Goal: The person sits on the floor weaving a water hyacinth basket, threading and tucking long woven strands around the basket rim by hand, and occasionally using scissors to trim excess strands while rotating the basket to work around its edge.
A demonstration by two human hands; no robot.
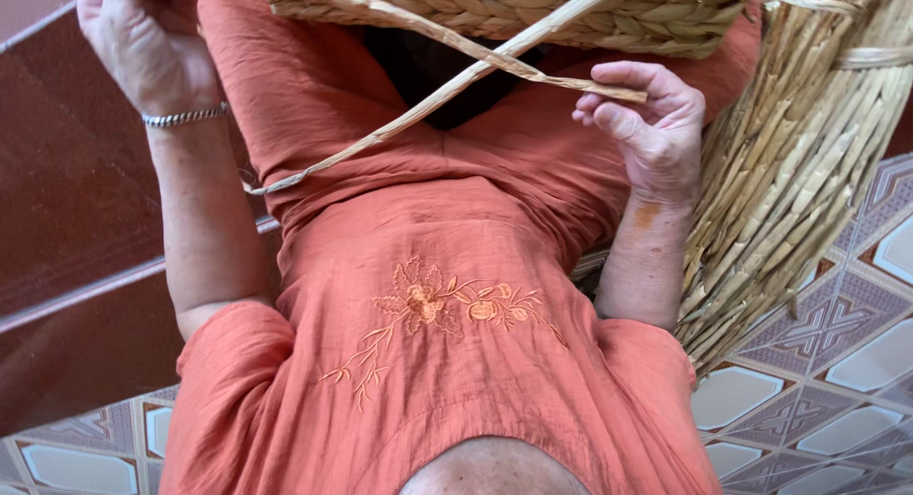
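Patterned floor tiles in white, grey and rust lie to the right, and a dark red stepped surface fills the left.

Nearest the camera is the person's orange tunic, embroidered with a floral sprig and running up to the lap.

The right hand is raised over the right thigh. Its thumb and forefinger are pressed together on the end of a flat dried strand, which runs slantwise up and left to the work above. A second strand crosses it. That one's free end hangs loose over the left thigh, and neither hand holds it there.

The left hand is up at the top left corner, with a silver chain bracelet on its wrist. The frame cuts off its fingers, so I cannot tell whether they are closed on anything.

Farthest off, resting across the knees, is a woven basket. Only its lower edge is in view, showing a few tightly plaited rows. A thick bundle of dried strands leans beside the right arm, touching the floor.

Judging by this, several rows are woven and firm, while at least two strands trail unworked from the piece. The large unused bundle suggests much of the plaiting may still lie ahead, though most of the basket is out of view.
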